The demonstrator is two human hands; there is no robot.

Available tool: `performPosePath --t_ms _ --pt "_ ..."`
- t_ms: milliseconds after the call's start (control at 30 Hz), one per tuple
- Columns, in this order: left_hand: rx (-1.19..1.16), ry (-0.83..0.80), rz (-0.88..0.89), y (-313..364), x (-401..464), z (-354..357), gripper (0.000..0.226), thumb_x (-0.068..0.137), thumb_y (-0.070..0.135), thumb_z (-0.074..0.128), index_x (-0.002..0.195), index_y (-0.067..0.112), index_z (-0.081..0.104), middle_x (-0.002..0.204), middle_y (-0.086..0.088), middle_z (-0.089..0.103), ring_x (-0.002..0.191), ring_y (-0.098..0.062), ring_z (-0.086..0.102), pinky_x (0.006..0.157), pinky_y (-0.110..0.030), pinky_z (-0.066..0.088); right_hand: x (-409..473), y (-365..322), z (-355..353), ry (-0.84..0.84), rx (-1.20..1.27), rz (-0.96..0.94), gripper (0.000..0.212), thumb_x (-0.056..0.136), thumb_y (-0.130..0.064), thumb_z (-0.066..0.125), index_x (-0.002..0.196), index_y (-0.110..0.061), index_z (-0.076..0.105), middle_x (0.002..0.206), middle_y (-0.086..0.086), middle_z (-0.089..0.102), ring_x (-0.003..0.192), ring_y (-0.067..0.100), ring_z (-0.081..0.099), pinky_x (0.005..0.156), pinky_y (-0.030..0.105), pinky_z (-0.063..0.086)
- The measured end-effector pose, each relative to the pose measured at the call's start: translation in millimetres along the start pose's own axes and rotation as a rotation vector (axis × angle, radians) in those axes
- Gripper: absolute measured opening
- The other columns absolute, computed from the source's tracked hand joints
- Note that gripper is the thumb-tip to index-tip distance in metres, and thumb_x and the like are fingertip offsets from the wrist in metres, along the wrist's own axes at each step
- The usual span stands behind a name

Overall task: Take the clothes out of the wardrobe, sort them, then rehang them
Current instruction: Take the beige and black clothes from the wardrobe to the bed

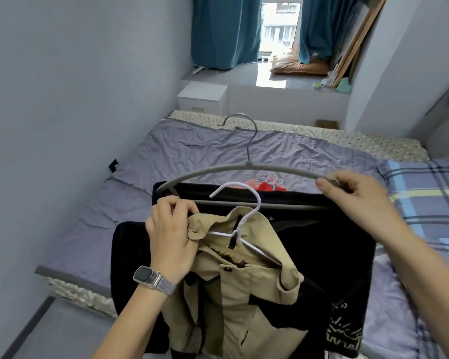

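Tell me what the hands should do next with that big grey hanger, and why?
Probably slide the grey hanger out of the black garment. The right hand pinches its end, and the left hand holds the tan coat, which lies on top.

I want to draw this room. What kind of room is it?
Most likely a bedroom: a bed with a purple sheet fills it, a small nightstand stands at its head, and curtains hang by the window.

I see open bed (94, 224) from 9 to 11 o'clock; black garment (329, 255) and tan coat (244, 288) block centre, red hanger pile (267, 183) at 12.
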State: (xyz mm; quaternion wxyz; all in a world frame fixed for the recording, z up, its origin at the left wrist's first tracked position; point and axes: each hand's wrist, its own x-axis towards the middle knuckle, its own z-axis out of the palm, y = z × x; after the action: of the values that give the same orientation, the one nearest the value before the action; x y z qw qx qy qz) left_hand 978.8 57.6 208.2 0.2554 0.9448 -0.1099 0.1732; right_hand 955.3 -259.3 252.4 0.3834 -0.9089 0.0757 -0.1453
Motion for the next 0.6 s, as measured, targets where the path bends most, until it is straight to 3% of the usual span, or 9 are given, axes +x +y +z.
performPosePath --t_ms 133,233,333,433,600 --pt "0.006 -0.019 0.007 1 23 17 0.015 0.075 0.025 0.055 0.091 0.025 0.052 0.098 0.006 0.042 0.090 -0.019 0.044 0.076 -0.033 0.026 31 18 20 -0.110 -0.065 0.046 0.044 0.084 -0.056 0.056 0.069 -0.015 0.048 0.050 -0.012 0.043 0.051 0.004 0.042 0.070 0.038 0.030" --pt "0.011 -0.036 0.005 -1 35 31 0.013 0.075 0.025 0.054 0.088 0.026 0.051 0.094 0.008 0.045 0.088 -0.018 0.047 0.073 -0.034 0.026 29 50 57 -0.161 -0.071 0.178 0.034 0.087 -0.046 0.061 0.061 -0.025 0.053 0.044 -0.016 0.045 0.053 0.002 0.041 0.067 0.036 0.030" --pt "0.023 -0.026 0.003 -3 49 43 0.011 0.076 0.026 0.051 0.087 0.027 0.051 0.092 0.013 0.042 0.086 -0.014 0.045 0.073 -0.032 0.023 30 79 77 -0.153 0.009 0.267 0.037 0.089 -0.036 0.062 0.055 -0.033 0.049 0.042 -0.026 0.046 0.058 -0.001 0.038 0.062 0.022 0.028" --pt "0.018 -0.027 -0.002 -3 63 54 0.015 0.077 0.033 0.038 0.086 0.029 0.049 0.091 0.016 0.038 0.082 -0.007 0.037 0.072 -0.031 0.021 54 103 80 -0.086 0.021 0.369 0.042 0.088 -0.044 0.061 0.053 -0.024 0.050 0.043 -0.009 0.043 0.056 0.009 0.042 0.063 0.031 0.028" --pt "0.032 -0.051 -0.029 -3 76 79 0.016 0.075 0.035 0.036 0.085 0.032 0.047 0.089 0.016 0.040 0.083 -0.007 0.039 0.070 -0.030 0.019 133 147 83 -0.038 0.038 0.412 0.049 0.087 -0.052 0.058 0.052 -0.020 0.043 0.043 -0.008 0.034 0.056 0.017 0.040 0.070 0.036 0.024"
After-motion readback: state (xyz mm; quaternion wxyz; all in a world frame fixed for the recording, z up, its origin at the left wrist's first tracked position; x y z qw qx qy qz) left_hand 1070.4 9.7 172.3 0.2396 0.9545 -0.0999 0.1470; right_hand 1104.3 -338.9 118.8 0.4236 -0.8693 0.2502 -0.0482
